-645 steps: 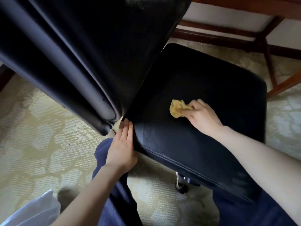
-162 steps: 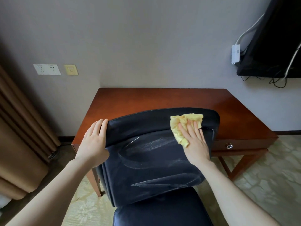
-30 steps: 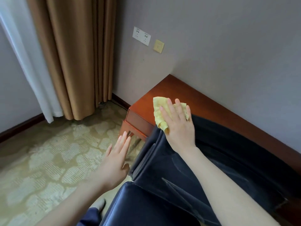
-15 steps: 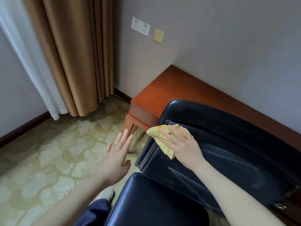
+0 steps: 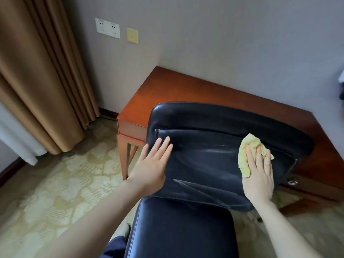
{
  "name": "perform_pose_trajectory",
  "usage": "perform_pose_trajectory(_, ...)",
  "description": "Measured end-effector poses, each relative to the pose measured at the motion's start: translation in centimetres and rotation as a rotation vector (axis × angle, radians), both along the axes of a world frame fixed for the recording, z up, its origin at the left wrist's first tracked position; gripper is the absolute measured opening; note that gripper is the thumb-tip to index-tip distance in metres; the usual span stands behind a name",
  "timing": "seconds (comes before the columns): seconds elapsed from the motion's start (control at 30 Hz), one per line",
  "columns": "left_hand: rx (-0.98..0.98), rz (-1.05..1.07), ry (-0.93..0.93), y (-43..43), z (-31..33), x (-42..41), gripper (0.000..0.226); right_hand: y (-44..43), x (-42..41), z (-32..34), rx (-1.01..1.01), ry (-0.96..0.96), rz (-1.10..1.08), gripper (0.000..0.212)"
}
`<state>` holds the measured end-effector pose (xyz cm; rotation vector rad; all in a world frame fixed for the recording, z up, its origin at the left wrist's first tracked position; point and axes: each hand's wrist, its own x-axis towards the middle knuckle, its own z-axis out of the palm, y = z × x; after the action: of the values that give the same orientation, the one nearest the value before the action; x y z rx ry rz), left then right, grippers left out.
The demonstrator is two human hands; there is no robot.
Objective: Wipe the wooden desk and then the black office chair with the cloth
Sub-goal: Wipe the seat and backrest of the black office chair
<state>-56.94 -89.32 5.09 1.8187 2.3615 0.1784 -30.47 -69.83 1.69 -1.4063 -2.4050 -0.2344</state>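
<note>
The right hand (image 5: 258, 175) lay flat, fingers straight and released, pressing the yellow cloth (image 5: 244, 157) onto the backrest (image 5: 204, 164) of the black office chair (image 5: 223, 116) at about 3 o'clock on its front face. Nothing was clenched. The palm simply pinned the cloth, likely so it could slide without bunching. The left hand (image 5: 150, 168) was also released, its fingers extended and resting against the backrest's edge at 9 o'clock, probably to brace the chair against swivelling or tipping under the wiping pressure. Pale streaks crossed the leather between the 2 hands, which suggested the chair stage was well underway. The seat (image 5: 182, 229) filled 6 o'clock of the view. Behind the backrest, from 12 to 3 o'clock, the reddish wooden surface (image 5: 186, 90) stood against a grey wall (image 5: 223, 34), with a drawer pull (image 5: 292, 182) at 4 o'clock. A tan curtain (image 5: 37, 81) hung at 9 to 10 o'clock, and 2 white sockets (image 5: 107, 27) and 1 yellow plate (image 5: 132, 35) sat at 11 o'clock. Patterned carpet (image 5: 55, 183) spread at 8 o'clock.
</note>
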Motion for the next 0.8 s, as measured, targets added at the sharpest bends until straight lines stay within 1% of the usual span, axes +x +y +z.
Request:
perform_pose_trajectory(0.07, 0.014, -0.023, 0.069, 0.7, 0.3, -0.3, 0.081, 0.0, -0.2, -0.7, -0.100, 0.161, -0.140, 0.091)
perform_pose_trajectory(0.1, 0.020, -0.044, 0.104, 1.2, 0.5, -0.4, 0.082, 0.2, -0.6, -0.6, -0.145, 0.278, -0.204, 0.089)
perform_pose_trajectory(0.17, 0.044, -0.068, 0.168, 2.0, 0.7, -0.8, 0.083, 0.5, -1.7, -0.6, -0.187, 0.567, -0.343, 0.072)
perform_pose_trajectory(0.23, 0.071, -0.076, 0.208, 2.5, 0.6, -1.2, 0.083, 1.0, -2.9, 0.2, -0.259, 0.783, -0.569, 0.059)
perform_pose_trajectory(0.27, 0.084, -0.076, 0.206, 2.6, 0.5, -1.4, 0.084, 1.2, -3.5, 0.5, -0.328, 0.839, -0.623, 0.056)
perform_pose_trajectory(0.3, 0.100, -0.073, 0.183, 2.7, 0.3, -1.5, 0.085, 1.0, -4.2, 0.6, -0.382, 0.884, -0.601, 0.056)
perform_pose_trajectory(0.37, 0.133, -0.073, 0.120, 2.7, 0.0, -1.6, 0.087, 0.1, -6.2, 0.8, -0.383, 0.818, -0.523, 0.054)
perform_pose_trajectory(0.43, 0.158, -0.082, 0.085, 2.9, -0.3, -1.5, 0.089, -1.3, -9.6, 1.6, -0.305, 0.910, -0.517, 0.052)
perform_pose_trajectory(0.47, 0.162, -0.083, 0.076, 3.0, -0.5, -1.5, 0.091, -2.2, -11.2, 1.6, -0.283, 0.929, -0.483, 0.054)
perform_pose_trajectory(0.5, 0.159, -0.079, 0.074, 3.0, -0.6, -1.5, 0.092, -3.3, -12.9, 1.5, -0.266, 0.895, -0.417, 0.055)
perform_pose_trajectory(0.57, 0.147, -0.074, 0.088, 3.2, -0.8, -1.8, 0.094, -5.3, -15.0, 0.7, -0.248, 0.817, -0.244, 0.058)
perform_pose_trajectory(0.63, 0.129, -0.074, 0.120, 3.2, -1.0, -2.1, 0.095, -6.7, -16.2, -0.7, -0.263, 0.717, -0.157, 0.062)
perform_pose_trajectory(0.7, 0.125, -0.066, 0.142, 3.2, -1.0, -2.1, 0.094, -7.9, -16.6, -1.6, -0.279, 0.572, -0.096, 0.071)
perform_pose_trajectory(0.77, 0.127, -0.053, 0.147, 3.2, -0.9, -1.8, 0.092, -9.0, -16.2, -2.4, -0.178, 0.402, 0.082, 0.084)
perform_pose_trajectory(0.8, 0.122, -0.049, 0.154, 3.1, -0.8, -1.6, 0.092, -9.4, -15.5, -2.9, -0.126, 0.336, 0.205, 0.083)
